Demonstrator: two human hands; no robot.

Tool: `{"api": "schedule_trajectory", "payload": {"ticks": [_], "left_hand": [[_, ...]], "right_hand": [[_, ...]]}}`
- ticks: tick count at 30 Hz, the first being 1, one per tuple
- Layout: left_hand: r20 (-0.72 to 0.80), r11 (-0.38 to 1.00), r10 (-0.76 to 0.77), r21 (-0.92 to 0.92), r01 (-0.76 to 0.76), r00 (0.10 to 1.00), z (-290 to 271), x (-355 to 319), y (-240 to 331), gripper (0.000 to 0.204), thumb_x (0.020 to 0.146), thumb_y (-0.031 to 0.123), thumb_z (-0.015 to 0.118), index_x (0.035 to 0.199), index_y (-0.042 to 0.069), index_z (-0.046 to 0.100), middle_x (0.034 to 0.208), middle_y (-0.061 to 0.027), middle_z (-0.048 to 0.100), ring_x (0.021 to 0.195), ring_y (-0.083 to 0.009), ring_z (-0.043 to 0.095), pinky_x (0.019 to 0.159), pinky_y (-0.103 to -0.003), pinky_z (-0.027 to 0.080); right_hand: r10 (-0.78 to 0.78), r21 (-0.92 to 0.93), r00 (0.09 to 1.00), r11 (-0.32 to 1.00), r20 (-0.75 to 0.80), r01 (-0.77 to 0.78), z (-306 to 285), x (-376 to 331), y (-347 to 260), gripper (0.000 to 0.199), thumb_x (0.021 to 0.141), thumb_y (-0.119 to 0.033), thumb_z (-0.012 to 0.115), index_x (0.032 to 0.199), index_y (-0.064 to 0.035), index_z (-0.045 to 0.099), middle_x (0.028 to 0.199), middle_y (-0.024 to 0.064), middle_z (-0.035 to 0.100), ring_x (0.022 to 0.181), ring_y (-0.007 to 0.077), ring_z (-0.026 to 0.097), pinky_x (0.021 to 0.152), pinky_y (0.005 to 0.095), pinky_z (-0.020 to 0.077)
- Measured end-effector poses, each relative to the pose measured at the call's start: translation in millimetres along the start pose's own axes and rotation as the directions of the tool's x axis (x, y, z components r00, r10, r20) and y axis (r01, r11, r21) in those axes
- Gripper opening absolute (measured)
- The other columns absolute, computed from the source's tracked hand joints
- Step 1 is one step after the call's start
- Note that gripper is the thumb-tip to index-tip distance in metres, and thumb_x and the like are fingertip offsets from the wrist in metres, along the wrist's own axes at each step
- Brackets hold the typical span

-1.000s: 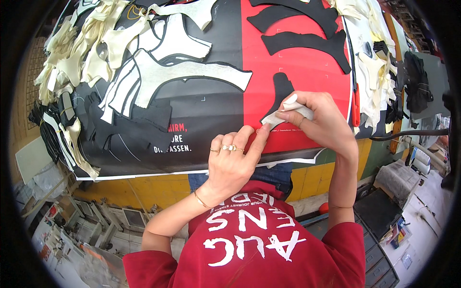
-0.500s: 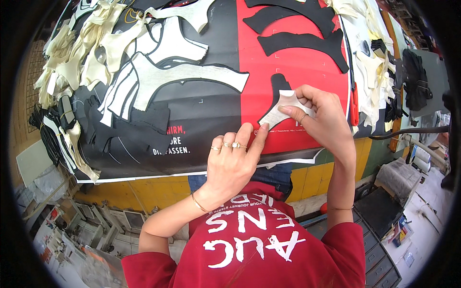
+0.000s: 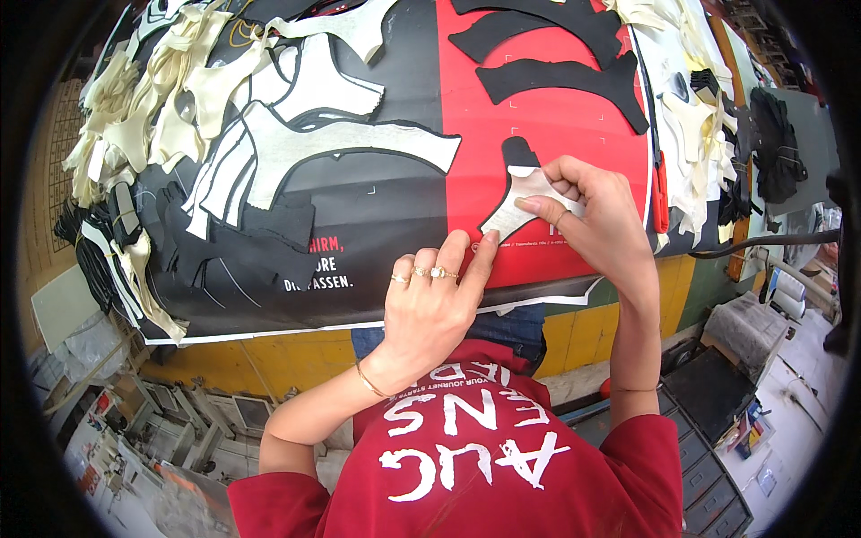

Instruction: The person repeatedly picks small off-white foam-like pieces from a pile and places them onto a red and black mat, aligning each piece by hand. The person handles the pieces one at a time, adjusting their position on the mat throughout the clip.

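Note:
A small white, three-armed fabric piece (image 3: 522, 190) lies over a black fabric piece (image 3: 518, 152), whose rounded upper end sticks out beyond it. A black edge also shows along the white piece's left side. My right hand (image 3: 587, 211) is closed on the white piece's right part, with the thumb on top and the fingers bent over the far side. With its index fingertip, my left hand (image 3: 430, 291) presses the lower left corner of the white piece. Its other fingers are curled against the table covering, and its thumb is hidden.
Larger white pieces with black edges (image 3: 350, 143) overlap on the left, beside dark pieces (image 3: 242, 238) and cream fabric piles (image 3: 170, 99). Curved black pieces (image 3: 565, 85) lie beyond my hands. A red-handled tool (image 3: 660, 193) and more cream pieces (image 3: 691, 134) lie right.
The white piece's upper end has shifted left, onto the black piece beneath. My right hand has moved slightly left with it. My left fingertip stays on the lower corner.

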State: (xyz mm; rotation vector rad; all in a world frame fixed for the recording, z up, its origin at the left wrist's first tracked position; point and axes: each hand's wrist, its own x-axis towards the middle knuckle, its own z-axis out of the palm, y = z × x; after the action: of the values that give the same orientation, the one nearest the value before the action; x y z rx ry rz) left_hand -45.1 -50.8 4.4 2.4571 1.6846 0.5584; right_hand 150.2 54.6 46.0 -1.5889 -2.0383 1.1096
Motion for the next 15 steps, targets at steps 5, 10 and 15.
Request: {"api": "schedule_trajectory", "payload": {"ticks": [5, 10, 15], "left_hand": [[-0.011, 1.0, -0.008, -0.025, 0.008, 1.0, -3, 4, 2, 0.043, 0.081, 0.016, 0.076, 0.123, 0.014, 0.069, 0.106, -0.0046, 0.055, 0.077, -0.0198, 0.053, 0.071, -0.034, 0.041], [0.083, 0.979, -0.011, -0.2, 0.027, 0.996, -14, 17, -1, 0.04, 0.083, 0.014, 0.074, 0.122, 0.013, 0.068, 0.111, -0.0078, 0.054, 0.089, -0.0256, 0.055, 0.081, -0.039, 0.043], [0.045, 0.956, 0.04, -0.291, -0.025, 0.998, -10, 51, -18, 0.043, 0.079, 0.006, 0.068, 0.121, 0.014, 0.065, 0.132, -0.014, 0.048, 0.117, -0.0322, 0.049, 0.095, -0.045, 0.04]], "right_hand": [[-0.026, 0.017, 0.999, 1.0, -0.026, 0.026, 4, 1, -2, 0.027, 0.083, -0.015, 0.079, 0.094, 0.0017, 0.061, 0.073, 0.0152, 0.066, 0.064, 0.0322, 0.064, 0.06, 0.0371, 0.0467], [-0.041, -0.062, 0.999, 0.997, -0.032, 0.039, 2, 1, -2, 0.039, 0.083, -0.009, 0.08, 0.109, -0.0004, 0.052, 0.064, 0.008, 0.057, 0.056, 0.0123, 0.052, 0.054, 0.0294, 0.0408], [-0.051, -0.075, 0.998, 0.996, -0.039, 0.047, 1, 4, -2, 0.048, 0.082, -0.009, 0.081, 0.115, -0.0014, 0.047, 0.062, 0.0091, 0.058, 0.053, 0.0156, 0.055, 0.052, 0.031, 0.0402]]}}
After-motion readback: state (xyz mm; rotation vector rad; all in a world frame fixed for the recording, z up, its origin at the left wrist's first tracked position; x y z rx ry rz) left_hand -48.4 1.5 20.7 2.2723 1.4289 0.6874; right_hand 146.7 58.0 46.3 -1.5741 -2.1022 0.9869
